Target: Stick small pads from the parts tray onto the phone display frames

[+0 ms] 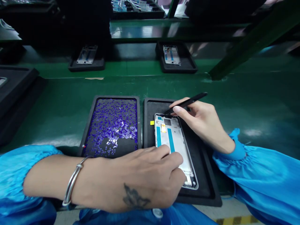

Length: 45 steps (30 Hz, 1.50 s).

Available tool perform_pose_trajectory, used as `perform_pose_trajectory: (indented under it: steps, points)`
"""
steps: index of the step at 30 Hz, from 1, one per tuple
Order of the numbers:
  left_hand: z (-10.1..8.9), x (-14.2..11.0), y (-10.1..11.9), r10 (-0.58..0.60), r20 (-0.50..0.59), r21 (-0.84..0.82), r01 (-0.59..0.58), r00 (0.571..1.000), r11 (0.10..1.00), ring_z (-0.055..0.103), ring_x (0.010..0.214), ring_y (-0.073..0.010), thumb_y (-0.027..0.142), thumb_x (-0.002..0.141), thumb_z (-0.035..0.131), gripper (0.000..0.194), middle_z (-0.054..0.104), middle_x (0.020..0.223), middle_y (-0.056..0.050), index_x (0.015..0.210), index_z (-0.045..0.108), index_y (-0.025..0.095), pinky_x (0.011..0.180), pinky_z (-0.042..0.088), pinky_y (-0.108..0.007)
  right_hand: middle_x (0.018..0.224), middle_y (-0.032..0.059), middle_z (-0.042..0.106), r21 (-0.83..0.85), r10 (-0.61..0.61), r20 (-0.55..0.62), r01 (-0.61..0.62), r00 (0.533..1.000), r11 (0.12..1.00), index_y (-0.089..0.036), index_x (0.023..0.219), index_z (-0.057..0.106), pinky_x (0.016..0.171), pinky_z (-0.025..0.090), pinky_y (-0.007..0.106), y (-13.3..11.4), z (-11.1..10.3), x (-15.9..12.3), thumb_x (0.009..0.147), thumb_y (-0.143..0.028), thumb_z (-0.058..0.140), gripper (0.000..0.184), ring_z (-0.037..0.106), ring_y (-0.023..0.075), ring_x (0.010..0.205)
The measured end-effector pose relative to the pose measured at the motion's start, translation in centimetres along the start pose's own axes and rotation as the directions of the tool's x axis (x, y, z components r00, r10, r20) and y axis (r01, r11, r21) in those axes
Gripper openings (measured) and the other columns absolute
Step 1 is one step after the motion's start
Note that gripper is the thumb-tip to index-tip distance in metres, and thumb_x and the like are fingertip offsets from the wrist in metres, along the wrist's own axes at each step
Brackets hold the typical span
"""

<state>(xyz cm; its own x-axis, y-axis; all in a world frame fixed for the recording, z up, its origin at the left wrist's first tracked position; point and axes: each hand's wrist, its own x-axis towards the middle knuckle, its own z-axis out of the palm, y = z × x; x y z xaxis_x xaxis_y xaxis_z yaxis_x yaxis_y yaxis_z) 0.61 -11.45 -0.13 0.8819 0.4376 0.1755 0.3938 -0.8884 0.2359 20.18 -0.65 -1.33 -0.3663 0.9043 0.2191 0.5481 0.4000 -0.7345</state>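
My right hand [201,120] holds a slim black pen-like tool [193,99] between thumb and fingers, its tip at the top edge of a phone frame [179,142]. Whether the tool is tweezers I cannot tell. The silver frame bears blue strips, and a yellow tab [152,122] sticks out at its upper left. It lies tilted in a black foam tray [201,187]. Over the lower left of the frame lies my left hand [150,175], fingers curled against it, fingertips hidden. Left of the frame, another black tray [140,125] contains many tiny purple-edged rectangular pieces [112,122].
Two black trays, one at back left [70,67] and one at back centre [194,69], each bear a phone frame. Stacked dark trays [16,90] stand at far left. A slanting green post [225,65] rises from the green bench [257,103] at right.
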Motion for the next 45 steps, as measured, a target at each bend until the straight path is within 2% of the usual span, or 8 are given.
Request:
perform_pose_trajectory:
  steps: [6,18,23,34,45]
  points:
    - [-0.21,-0.07,-0.04,0.005,0.016,0.003,-0.005,1.0,1.0,0.037,0.076,-0.0191,0.007,0.091,0.038,0.018,0.045,0.089,-0.007,0.083,0.052,0.015,0.064,0.041,-0.033,0.095,0.0036,0.069,0.058,0.03,0.005,-0.03,1.0,0.998,-0.017,0.091,0.069,0.071,0.055,0.025,0.03,0.07,0.13,0.089,-0.036,0.059,0.022,0.066,0.0146,0.085]
    - [-0.07,0.05,-0.04,-0.006,-0.014,0.017,0.007,1.0,1.0,0.038,0.074,-0.0185,0.008,0.092,0.039,0.017,0.046,0.088,-0.007,0.083,0.051,0.016,0.061,0.039,-0.032,0.099,0.0034,0.069,0.011,-0.003,0.004,0.003,1.0,1.0,-0.017,0.093,0.069,0.071,0.054,0.025,-0.2,-0.08,-0.07,0.089,-0.035,0.058,0.021,0.065,0.0148,0.087]
    - [-0.3,0.15,-0.1,0.008,0.008,0.006,-0.008,1.0,1.0,0.039,0.075,-0.018,0.009,0.093,0.038,0.018,0.047,0.087,-0.007,0.083,0.051,0.016,0.065,0.04,-0.032,0.099,0.0033,0.069,-0.011,-0.02,0.021,0.02,1.0,1.0,-0.017,0.091,0.069,0.072,0.054,0.026,-0.16,-0.1,-0.11,0.09,-0.035,0.058,0.021,0.065,0.0148,0.086]
    - [-0.35,0.18,0.19,-0.036,-0.026,0.046,0.037,0.999,0.998,0.043,0.075,-0.0164,0.013,0.093,0.046,0.012,0.05,0.087,-0.006,0.082,0.046,0.017,0.067,0.042,-0.031,0.097,0.0039,0.069,0.036,0.008,-0.005,-0.008,1.0,0.999,-0.018,0.09,0.069,0.069,0.054,0.026,0.07,0.08,-0.11,0.088,-0.037,0.059,0.021,0.066,0.0157,0.085]
    - [-0.66,0.29,0.05,-0.004,-0.002,0.047,0.004,1.0,0.999,0.043,0.075,-0.016,0.009,0.093,0.045,0.013,0.051,0.087,-0.006,0.083,0.047,0.017,0.066,0.042,-0.03,0.099,0.0034,0.069,-0.037,-0.055,0.003,0.055,0.998,0.998,-0.019,0.093,0.069,0.072,0.053,0.028,-0.01,-0.03,-0.25,0.09,-0.036,0.058,0.021,0.065,0.0157,0.087]
